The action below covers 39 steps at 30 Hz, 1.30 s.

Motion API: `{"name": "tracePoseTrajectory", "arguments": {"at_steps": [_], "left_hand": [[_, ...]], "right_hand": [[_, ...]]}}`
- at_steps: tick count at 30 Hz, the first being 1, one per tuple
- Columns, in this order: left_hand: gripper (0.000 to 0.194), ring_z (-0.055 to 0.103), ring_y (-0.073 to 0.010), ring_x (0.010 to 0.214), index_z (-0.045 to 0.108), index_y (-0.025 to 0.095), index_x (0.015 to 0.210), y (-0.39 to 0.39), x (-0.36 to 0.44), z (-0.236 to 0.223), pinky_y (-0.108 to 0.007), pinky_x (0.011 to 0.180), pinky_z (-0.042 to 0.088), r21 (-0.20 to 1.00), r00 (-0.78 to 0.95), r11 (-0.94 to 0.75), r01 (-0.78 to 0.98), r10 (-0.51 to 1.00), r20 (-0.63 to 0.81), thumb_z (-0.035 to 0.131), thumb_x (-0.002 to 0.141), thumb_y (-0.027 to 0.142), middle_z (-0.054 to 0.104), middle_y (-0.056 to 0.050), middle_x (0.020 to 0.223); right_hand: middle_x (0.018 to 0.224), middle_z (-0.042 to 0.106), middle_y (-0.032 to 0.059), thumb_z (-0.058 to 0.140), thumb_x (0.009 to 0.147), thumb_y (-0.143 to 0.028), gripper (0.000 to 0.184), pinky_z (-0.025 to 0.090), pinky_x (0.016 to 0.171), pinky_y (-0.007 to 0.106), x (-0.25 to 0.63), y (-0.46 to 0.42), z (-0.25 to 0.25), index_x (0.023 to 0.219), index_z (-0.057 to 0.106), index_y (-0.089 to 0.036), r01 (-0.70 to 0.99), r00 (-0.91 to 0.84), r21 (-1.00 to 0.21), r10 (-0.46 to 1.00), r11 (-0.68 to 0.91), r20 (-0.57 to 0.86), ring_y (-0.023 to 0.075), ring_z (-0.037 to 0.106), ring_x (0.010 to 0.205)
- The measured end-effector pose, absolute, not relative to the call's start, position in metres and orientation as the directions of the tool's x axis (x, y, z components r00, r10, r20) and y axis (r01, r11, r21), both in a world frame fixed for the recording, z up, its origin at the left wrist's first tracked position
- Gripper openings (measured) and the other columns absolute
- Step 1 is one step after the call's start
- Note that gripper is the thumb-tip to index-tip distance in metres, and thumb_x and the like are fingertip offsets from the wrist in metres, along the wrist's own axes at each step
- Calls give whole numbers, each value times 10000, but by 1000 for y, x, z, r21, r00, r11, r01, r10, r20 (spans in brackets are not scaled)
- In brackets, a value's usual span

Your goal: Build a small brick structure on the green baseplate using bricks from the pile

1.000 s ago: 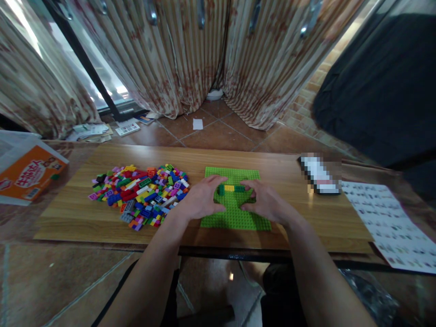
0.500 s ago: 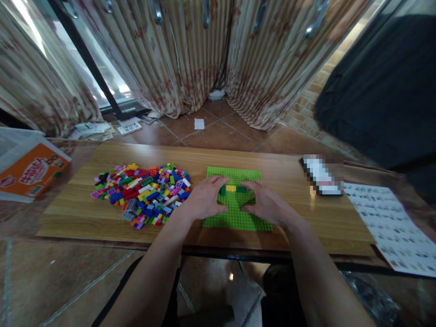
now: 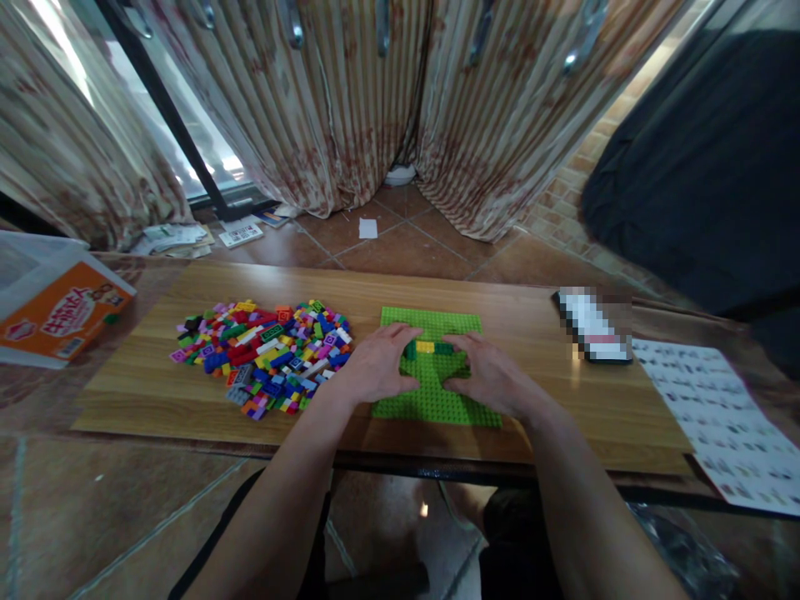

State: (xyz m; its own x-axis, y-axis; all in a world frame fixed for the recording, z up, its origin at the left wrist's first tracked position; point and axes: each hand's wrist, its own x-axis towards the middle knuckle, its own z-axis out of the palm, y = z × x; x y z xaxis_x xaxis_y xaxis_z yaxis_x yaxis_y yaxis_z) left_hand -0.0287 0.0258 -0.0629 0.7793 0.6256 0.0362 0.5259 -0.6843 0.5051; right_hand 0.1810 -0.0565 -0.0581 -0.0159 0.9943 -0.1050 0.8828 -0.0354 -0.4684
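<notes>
The bare left forearm [image 3: 284, 483] and right forearm [image 3: 578, 475] slant inward from the near side. The left grip [image 3: 377, 364] and right grip [image 3: 493, 375] face each other, a gap between them, backs upward, fingers [image 3: 396, 328] bent inward, each thumb [image 3: 406, 384] spread on the near side, apart from the forefinger.

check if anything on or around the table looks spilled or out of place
A white paper slip lies alone on the tiled floor beyond the table, as if dropped. The heap of toy bricks is loose but looks deliberate; no damage shows.
</notes>
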Motion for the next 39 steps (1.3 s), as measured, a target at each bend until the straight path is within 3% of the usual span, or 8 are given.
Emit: {"name": "tracePoseTrajectory", "arguments": {"at_steps": [8, 13, 16, 20, 26, 39], "left_hand": [[745, 516, -295, 1298, 482, 170, 1381, 26, -31, -60, -447, 1099, 428, 566, 770, -652, 505, 637, 47, 764, 703, 295, 543, -137, 1399], [566, 685, -195, 959, 500, 156, 1360, 29, -34, -60, -360, 930, 545, 708, 686, -513, 485, 726, 55, 626, 809, 174, 632, -122, 1295], [464, 699, -181, 920, 558, 142, 1297, 31, -32, -62, -339, 907, 555, 745, 609, -446, 497, 790, 67, 557, 833, 108, 686, -107, 1215], [398, 702, -198, 980, 611, 135, 1230, 32, -26, -66, -338, 929, 551, 745, 529, -410, 526, 844, 91, 552, 839, 90, 731, -97, 1116], [373, 719, -207, 923, 645, 151, 1203, 30, -19, -70, -354, 915, 559, 713, 474, -381, 588, 877, 78, 585, 837, 108, 759, -74, 1021], [369, 723, -197, 909, 677, 159, 1186, 27, -11, -75, -314, 884, 564, 716, 446, -351, 604, 893, 62, 603, 829, 105, 769, -68, 1007]], "right_hand": [[1123, 623, 74, 789, 673, -233, 647, 513, 767, 336, 186, -57, -66, 1290, 593, -233, 848, -17, -530, 998, -16, -56, 190, 631, 850], [1036, 647, 64, 727, 765, -272, 491, 520, 757, 345, 184, -54, -66, 1242, 625, -224, 846, 24, -533, 999, -9, 22, 190, 629, 801], [1018, 646, 76, 640, 854, -308, 342, 522, 795, 359, 176, -51, -63, 1180, 665, -206, 840, 72, -543, 989, 10, 129, 201, 636, 834], [1045, 633, 89, 603, 889, -321, 272, 507, 895, 393, 162, -46, -65, 1121, 698, -216, 832, 64, -550, 976, 65, 210, 230, 627, 959], [1157, 619, 129, 651, 864, -307, 309, 458, 972, 439, 147, -40, -76, 1146, 704, -192, 884, -7, -455, 976, 107, 216, 290, 547, 1122], [1144, 638, 84, 675, 859, -294, 239, 434, 906, 407, 144, -36, -84, 1088, 740, -273, 913, -1, -398, 975, 91, 220, 265, 542, 1058]]}}
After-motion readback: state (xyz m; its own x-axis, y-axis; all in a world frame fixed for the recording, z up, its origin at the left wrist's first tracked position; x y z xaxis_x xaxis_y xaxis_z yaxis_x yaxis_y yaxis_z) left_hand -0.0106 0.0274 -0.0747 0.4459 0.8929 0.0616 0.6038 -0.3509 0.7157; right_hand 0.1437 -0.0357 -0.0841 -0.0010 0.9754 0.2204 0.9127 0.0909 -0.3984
